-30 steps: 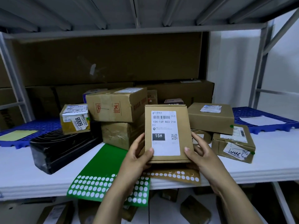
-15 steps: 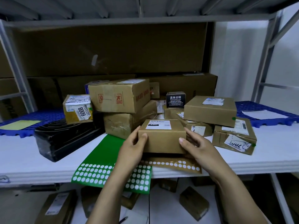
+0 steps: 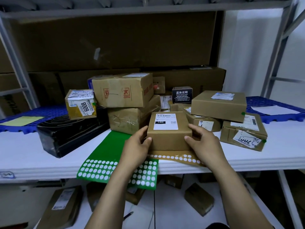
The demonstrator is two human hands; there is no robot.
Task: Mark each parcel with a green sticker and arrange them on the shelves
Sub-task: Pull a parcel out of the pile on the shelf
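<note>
At 9 o'clock from the middle of the view, a black wrapped package (image 3: 71, 129) lies on the white shelf (image 3: 24, 151). A yellow-taped box (image 3: 80, 104) marked 6008 sits on its far end, with a green dot (image 3: 94, 104) on one corner. Toward 7 o'clock a green sticker sheet (image 3: 112, 152) hangs over the shelf's front edge, and the left forearm covers part of it.

The left hand (image 3: 137, 146) grips the left side of a small brown parcel (image 3: 170, 138) at the centre. Its thumb presses on the front face, and its fingers curl round the side, mostly hidden. The parcel sits on a brown backing sheet (image 3: 178, 157) and covers most of it. Its top label reads 15H, but the finer print is too blurred to read. The right hand (image 3: 204, 142) holds the right side, with the thumb on the front corner and the fingers curled along the right face. Their tips are hard to make out.

At 12 o'clock 2 larger cartons (image 3: 122, 91) are stacked, with a black box (image 3: 182, 95) with white lettering behind them. At 2 o'clock a flat box (image 3: 217, 104) bears a green dot, as does the creased box (image 3: 242, 131) at 3 o'clock. At 6 o'clock, under the shelf, dim packages (image 3: 198, 198) lie on the floor (image 3: 165, 204), partly blocked by both arms.
</note>
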